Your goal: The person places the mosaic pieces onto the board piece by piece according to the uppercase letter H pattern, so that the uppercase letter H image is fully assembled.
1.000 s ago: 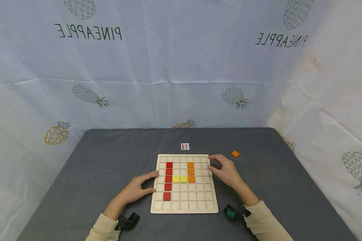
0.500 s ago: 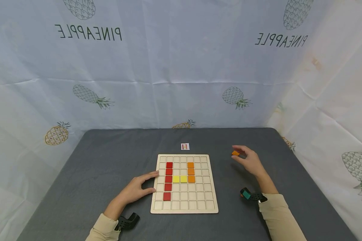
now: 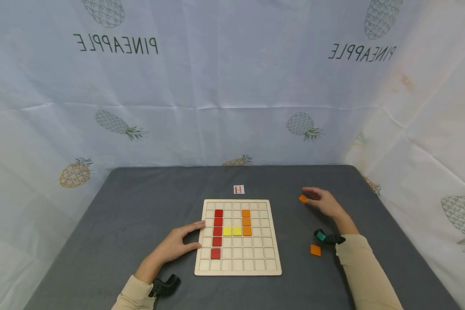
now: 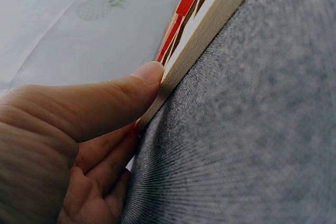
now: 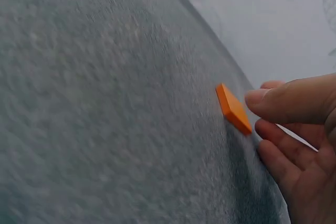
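A pale wooden grid board [image 3: 259,258] lies on the dark table, carrying a column of red tiles [image 3: 218,231], two yellow tiles [image 3: 232,231] and a column of orange tiles [image 3: 246,222]. My left hand [image 3: 178,244] rests at the board's left edge, its thumb touching the side in the left wrist view. Off to the right, my right hand [image 3: 325,203] is beside a loose orange tile [image 5: 233,109]. In the right wrist view a small gap shows between the thumb and that tile; the fingers are loosely bent behind it.
Another orange tile [image 3: 315,250] lies near my right wrist. Behind the board is a small printed pattern card [image 3: 238,189]. A pineapple-print curtain [image 3: 217,86] hangs beyond the table's far edge.
My right hand has moved from the board's right edge out to the loose orange tile. The orange tile by the wrist has come into view. My left hand has stayed at the board.
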### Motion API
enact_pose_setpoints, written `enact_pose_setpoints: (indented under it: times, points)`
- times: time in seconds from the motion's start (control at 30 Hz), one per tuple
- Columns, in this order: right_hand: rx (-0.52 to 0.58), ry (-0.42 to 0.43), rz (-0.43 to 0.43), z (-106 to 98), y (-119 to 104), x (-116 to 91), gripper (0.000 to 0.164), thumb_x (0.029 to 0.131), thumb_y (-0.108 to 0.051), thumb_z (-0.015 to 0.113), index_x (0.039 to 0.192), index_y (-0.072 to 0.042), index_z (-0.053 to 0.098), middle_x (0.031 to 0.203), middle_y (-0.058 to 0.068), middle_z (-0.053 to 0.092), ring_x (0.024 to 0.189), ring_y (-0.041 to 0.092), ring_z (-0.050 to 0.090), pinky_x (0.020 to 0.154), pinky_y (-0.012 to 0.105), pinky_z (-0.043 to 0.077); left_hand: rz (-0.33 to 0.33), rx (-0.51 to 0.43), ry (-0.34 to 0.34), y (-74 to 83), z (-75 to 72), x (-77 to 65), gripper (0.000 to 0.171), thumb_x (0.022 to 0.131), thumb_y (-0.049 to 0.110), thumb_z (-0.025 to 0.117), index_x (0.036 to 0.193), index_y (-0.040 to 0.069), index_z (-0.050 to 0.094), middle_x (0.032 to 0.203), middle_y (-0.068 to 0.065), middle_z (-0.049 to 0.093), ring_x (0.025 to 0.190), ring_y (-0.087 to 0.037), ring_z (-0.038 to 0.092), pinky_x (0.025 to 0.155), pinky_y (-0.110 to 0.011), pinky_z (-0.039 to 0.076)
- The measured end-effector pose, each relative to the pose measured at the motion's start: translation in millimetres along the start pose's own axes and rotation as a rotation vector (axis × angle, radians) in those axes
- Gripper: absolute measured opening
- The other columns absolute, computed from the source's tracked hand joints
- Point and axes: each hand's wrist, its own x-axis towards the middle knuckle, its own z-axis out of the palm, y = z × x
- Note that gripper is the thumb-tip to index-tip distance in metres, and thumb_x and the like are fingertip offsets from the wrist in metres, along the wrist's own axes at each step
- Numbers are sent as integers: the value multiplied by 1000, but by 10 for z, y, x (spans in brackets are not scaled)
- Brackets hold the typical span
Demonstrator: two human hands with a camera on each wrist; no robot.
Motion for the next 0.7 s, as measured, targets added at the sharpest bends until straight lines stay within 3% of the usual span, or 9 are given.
enact_pose_setpoints:
  times: [0.2, 0.53, 0.7]
  points:
    - [-19, -43, -41, -21, 86, 30, 43, 95, -12, 58, 134, 4, 50, 137, 27, 47, 127, 45, 43, 101, 55, 38, -9, -4, 1, 12, 7, 3, 60, 84, 36, 70, 137, 15, 52, 141, -5, 51, 131, -32, 46, 100, -50, 42]
    - [-75, -42, -148, 2, 104, 48, 35, 93, -5, 59, 127, 5, 56, 125, 24, 51, 117, 42, 48, 98, 55, 40, -11, 0, 2, 19, -1, 2, 59, 84, 35, 71, 137, 15, 52, 141, -5, 51, 130, -31, 47, 100, -49, 42]
    - [-67, -26, -126, 10, 106, 57, 31, 92, -3, 60, 122, 5, 59, 121, 24, 51, 114, 42, 48, 97, 58, 38, -1, 12, 5, 22, 1, 6, 60, 84, 34, 71, 137, 14, 52, 141, -5, 51, 130, -31, 47, 100, -49, 42]
